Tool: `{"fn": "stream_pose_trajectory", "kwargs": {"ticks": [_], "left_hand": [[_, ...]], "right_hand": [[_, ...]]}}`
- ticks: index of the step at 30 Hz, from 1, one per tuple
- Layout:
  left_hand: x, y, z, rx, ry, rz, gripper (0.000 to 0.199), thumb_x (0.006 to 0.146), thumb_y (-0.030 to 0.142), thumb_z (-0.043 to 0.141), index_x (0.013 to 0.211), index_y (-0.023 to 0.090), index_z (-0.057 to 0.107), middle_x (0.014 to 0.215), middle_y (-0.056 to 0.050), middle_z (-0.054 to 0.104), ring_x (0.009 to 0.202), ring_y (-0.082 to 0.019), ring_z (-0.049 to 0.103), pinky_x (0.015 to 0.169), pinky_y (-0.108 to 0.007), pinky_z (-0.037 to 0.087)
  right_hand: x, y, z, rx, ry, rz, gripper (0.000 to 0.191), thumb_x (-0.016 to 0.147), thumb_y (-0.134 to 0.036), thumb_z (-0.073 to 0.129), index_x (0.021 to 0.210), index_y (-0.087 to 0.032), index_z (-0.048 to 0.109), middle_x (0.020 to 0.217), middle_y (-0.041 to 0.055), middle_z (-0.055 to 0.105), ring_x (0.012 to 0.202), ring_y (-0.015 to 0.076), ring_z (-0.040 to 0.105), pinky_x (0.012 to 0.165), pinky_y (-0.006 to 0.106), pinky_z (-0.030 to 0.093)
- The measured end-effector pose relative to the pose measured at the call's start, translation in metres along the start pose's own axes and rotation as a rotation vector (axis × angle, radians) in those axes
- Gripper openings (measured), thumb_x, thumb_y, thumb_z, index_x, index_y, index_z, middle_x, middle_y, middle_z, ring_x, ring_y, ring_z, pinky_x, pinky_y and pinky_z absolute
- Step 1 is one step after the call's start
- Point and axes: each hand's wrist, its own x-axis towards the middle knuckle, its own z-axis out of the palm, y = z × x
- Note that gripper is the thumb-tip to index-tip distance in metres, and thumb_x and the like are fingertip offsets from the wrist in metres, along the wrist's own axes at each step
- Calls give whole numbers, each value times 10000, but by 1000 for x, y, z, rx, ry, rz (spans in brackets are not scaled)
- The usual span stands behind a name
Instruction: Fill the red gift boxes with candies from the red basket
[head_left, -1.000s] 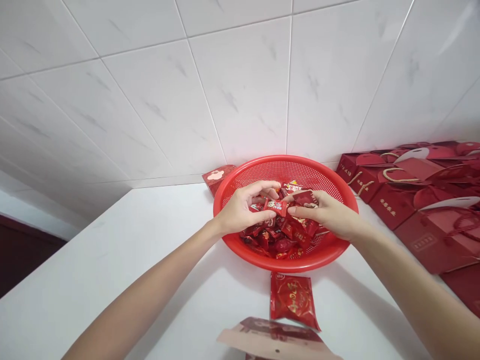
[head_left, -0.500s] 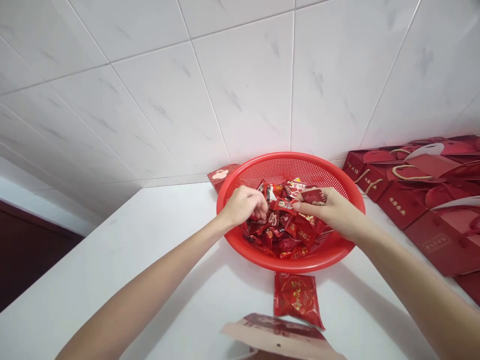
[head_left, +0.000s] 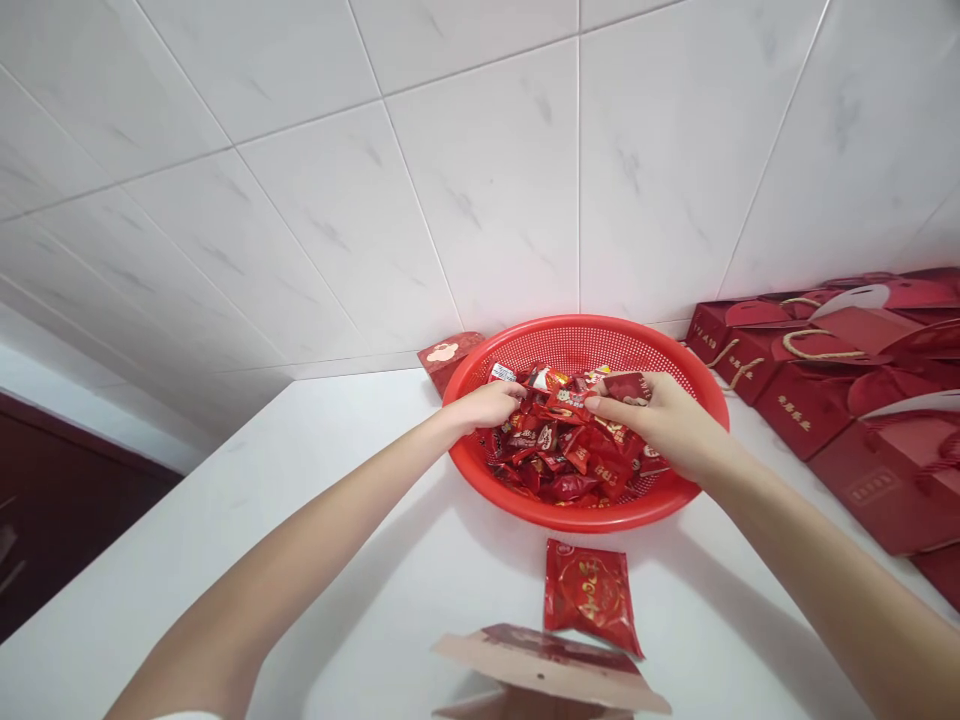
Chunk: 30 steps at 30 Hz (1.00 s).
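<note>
A red plastic colander [head_left: 585, 517] stands against the wall with a heap of red wrapped candies [head_left: 566, 450] in it. Inside its left part, my left hand [head_left: 489, 405] has its fingertips pinched together at the heap; whatever is between them is hidden. My right hand [head_left: 667, 418], over the right side of the colander, grips wrapped candies between thumb and fingers. A dark red packet [head_left: 626, 387] and a bright red candy [head_left: 574, 402] show at its fingertips. A white printed packet [head_left: 502, 372] lies by the colander's left inner wall, just beyond my left hand.
A larger red packet with gold print [head_left: 592, 595] lies in front of the colander. Nearer me is an opened gift box [head_left: 555, 670], partly cut off. Several dark red gift boxes [head_left: 795, 400] with rope handles line the right. Another red box [head_left: 446, 360] sits behind the colander's left.
My left hand has shifted slightly left and up within the colander, its fingers less curled under. My right hand keeps its grip on the candies. The view has tilted a little.
</note>
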Motion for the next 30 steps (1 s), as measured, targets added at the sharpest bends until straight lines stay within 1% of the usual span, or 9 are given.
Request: {"fn": "stream_pose_trajectory", "kwargs": {"ticks": [4,7,11,14,17,20,24,28,30], "left_hand": [[12,-3,-17,117,-77,41,512,728,65,469,1167,182,705,1173,-54,730,1041,-207,672,839,-241,515],[17,-4,-28,209,-167,80,543,641,29,523,1096,240,733,1126,-13,745,1020,-204,668,827,-232,502],[14,-3,-30,326,-242,149,612,623,27,571,1176,260,691,1174,-21,711,1018,-209,650,790,-232,494],[9,-1,-24,411,-215,184,549,642,106,670,1180,216,676,1207,-76,664,1023,-242,627,765,-255,486],[8,-1,-20,399,-195,154,448,665,172,708,1111,207,683,1114,-69,676,953,-234,630,704,-251,474],[10,-4,-16,359,-137,146,339,709,173,673,1044,218,695,1018,-43,698,894,-213,641,668,-242,465],[14,-7,-13,361,9,168,309,801,133,559,1072,211,685,1052,-63,710,978,-227,642,783,-270,474],[15,-7,-11,350,19,195,293,904,155,437,1061,214,677,1033,-56,718,951,-206,653,810,-267,472],[14,-6,-11,349,3,209,257,914,189,449,1036,202,675,1020,-60,711,937,-205,652,806,-266,473]], "right_hand": [[1,0,-1,11,25,5,326,720,-477,717,766,-168,627,747,44,672,706,205,636,615,310,505],[0,-1,-1,-9,30,1,336,729,-490,706,750,-168,613,727,39,655,679,193,616,595,303,489],[0,-2,0,-41,47,-5,336,738,-494,693,728,-172,599,687,27,627,630,172,582,559,288,456],[1,-1,0,-21,35,6,326,731,-484,698,735,-172,603,711,33,640,650,180,596,574,292,462],[2,0,0,-37,37,-12,316,736,-473,697,739,-171,604,700,28,631,649,178,590,578,294,460],[1,0,-1,-62,41,-24,321,745,-482,692,739,-173,609,697,30,635,656,185,595,587,301,467],[0,-1,0,-32,21,-18,334,736,-491,707,764,-168,627,737,48,667,699,205,626,618,316,495],[1,-1,1,-22,21,-6,334,735,-485,709,788,-162,644,772,59,685,720,214,641,630,322,507],[1,0,1,-28,30,-10,324,735,-476,708,779,-162,640,754,55,678,708,211,637,625,323,505]]}}
